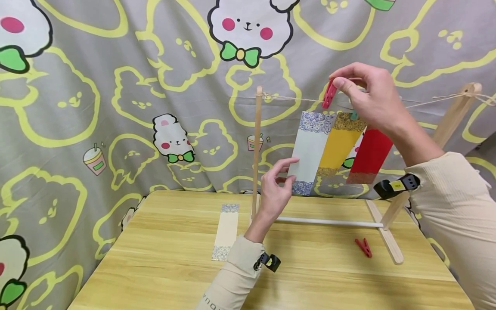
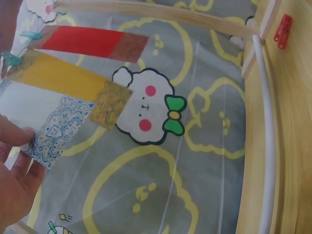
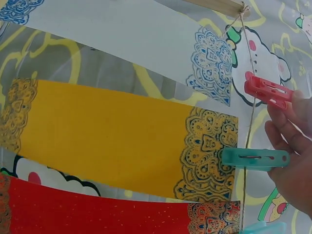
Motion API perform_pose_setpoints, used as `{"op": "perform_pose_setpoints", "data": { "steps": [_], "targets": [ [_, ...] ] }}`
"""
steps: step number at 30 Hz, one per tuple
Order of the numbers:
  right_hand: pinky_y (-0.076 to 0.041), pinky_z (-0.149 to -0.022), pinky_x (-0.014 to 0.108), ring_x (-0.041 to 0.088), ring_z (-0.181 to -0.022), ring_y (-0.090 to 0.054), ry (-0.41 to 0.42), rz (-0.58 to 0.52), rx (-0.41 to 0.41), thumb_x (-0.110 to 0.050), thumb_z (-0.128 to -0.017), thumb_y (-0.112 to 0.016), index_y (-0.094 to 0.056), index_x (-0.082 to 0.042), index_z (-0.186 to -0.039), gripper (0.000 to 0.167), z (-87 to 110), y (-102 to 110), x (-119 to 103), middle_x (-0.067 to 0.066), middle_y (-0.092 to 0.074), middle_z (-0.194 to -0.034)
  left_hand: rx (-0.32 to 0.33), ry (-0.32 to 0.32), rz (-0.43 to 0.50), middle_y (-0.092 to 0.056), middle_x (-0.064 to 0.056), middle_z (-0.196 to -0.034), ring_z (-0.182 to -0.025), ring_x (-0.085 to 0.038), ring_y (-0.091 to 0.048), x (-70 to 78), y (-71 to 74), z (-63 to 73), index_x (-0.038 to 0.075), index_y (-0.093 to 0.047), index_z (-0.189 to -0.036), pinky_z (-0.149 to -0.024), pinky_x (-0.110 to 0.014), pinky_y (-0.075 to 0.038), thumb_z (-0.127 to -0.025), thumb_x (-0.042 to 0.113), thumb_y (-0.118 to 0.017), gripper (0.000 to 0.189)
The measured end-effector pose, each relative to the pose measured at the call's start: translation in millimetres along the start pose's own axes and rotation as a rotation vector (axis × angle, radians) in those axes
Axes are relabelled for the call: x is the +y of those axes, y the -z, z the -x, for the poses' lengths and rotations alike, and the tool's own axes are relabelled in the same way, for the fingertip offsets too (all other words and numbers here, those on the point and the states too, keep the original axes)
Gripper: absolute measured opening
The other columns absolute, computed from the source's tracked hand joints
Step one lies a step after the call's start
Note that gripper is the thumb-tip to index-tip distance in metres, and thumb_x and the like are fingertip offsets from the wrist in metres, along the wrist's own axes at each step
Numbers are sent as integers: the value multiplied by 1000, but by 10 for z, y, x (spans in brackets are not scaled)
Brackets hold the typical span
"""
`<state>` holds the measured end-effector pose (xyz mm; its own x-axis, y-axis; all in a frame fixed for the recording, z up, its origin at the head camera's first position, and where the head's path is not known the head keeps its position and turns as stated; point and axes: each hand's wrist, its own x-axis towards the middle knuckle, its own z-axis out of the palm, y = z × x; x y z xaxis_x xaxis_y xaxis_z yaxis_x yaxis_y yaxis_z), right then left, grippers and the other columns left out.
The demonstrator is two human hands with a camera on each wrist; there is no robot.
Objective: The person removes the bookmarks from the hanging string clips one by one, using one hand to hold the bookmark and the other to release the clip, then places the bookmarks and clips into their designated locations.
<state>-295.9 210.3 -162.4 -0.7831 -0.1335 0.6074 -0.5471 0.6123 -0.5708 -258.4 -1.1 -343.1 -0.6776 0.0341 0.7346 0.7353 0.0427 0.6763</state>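
My left hand (image 1: 276,189) pinches the lower edge of a pale blue paper strip (image 1: 310,146) with blue lace-like patterned ends. Above it, my right hand (image 1: 373,97) holds a red clothespin (image 1: 329,94) between thumb and fingers. The tip of this clothespin overlaps the string (image 3: 251,122) in the right wrist view, close to the strip's patterned top end. Beside the pale strip hang a yellow strip (image 1: 337,146) and a red strip (image 1: 370,155). A teal clothespin (image 3: 256,159) clips the yellow one near the string; another teal clothespin (image 2: 31,35) is at the red one.
The string runs between a thin left post (image 1: 257,150) and a thicker right post (image 1: 457,114). A white rod (image 1: 329,221) joins the stand low down. On the wooden table (image 1: 162,258) lie a cream patterned strip (image 1: 226,228) and a red clothespin (image 1: 363,248). A printed curtain hangs behind.
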Motion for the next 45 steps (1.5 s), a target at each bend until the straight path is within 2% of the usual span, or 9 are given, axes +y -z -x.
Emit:
{"op": "perform_pose_setpoints", "data": {
  "steps": [3,11,17,25,29,33,36,41,45],
  "targets": [
    [-38,-94,29,22,-129,-56,15,4,21,-33,-106,-56,-70,-16,-130,33,1,18,-10,3,-67,-122,-5,2,4,-69,-24,-120,-98,-44,-67,-1,9,9,-8,-67,-120,-75,-51,-61,-82,-27,-59,43],
    [-38,-100,28,21,-120,-58,36,-19,50,-30,-106,-57,-68,-15,-132,32,0,39,-20,1,-65,-121,-17,26,-3,-69,-23,-121,-99,-43,-68,-16,80,76,-7,-67,-121,-75,-48,-62,-83,-27,-60,43],
    [-39,-92,24,14,-110,-56,71,-51,86,-24,-107,-56,-66,-10,-132,31,-10,61,-21,-3,-64,-117,-6,23,-18,-69,-22,-122,-99,-43,-67,-3,141,97,-6,-67,-121,-74,-52,-61,-84,-26,-62,42],
    [-39,-88,22,13,-100,-53,116,-112,134,-20,-106,-57,-66,-7,-131,29,-8,51,-62,-6,-64,-109,2,17,1,-68,-24,-120,-94,-43,-65,28,204,124,-8,-67,-120,-71,-52,-61,-83,-27,-61,42],
    [-38,-84,22,13,-94,-54,123,-150,164,-18,-105,-59,-67,-6,-129,28,-7,66,-88,-8,-65,-106,2,3,4,-68,-24,-120,-94,-44,-65,-35,206,127,-9,-67,-120,-70,-56,-60,-83,-27,-62,41],
    [-38,-84,22,12,-96,-55,124,-157,180,-17,-104,-59,-68,-7,-128,27,-12,73,-97,-8,-65,-107,7,14,5,-69,-21,-122,-96,-41,-66,-206,201,137,-6,-68,-121,-70,-55,-60,-83,-25,-63,43],
    [-39,-85,21,12,-99,-55,118,-147,179,-18,-105,-59,-68,-7,-128,27,-12,73,-98,-8,-65,-107,8,20,3,-70,-14,-123,-99,-34,-68,-294,215,148,0,-70,-123,-71,-49,-61,-84,-23,-66,45],
    [-41,-88,21,13,-104,-58,116,-170,198,-16,-104,-60,-70,-10,-126,25,-18,67,-97,-7,-64,-111,3,12,-7,-71,-6,-125,-100,-26,-68,-311,255,161,7,-71,-124,-72,-39,-62,-86,-20,-66,47],
    [-42,-90,21,13,-106,-59,129,-176,219,-15,-104,-61,-71,-12,-124,23,-26,64,-97,-6,-64,-113,12,11,-8,-70,-8,-125,-101,-29,-67,-287,277,167,5,-70,-124,-72,-41,-62,-86,-20,-66,46]
  ]
}}
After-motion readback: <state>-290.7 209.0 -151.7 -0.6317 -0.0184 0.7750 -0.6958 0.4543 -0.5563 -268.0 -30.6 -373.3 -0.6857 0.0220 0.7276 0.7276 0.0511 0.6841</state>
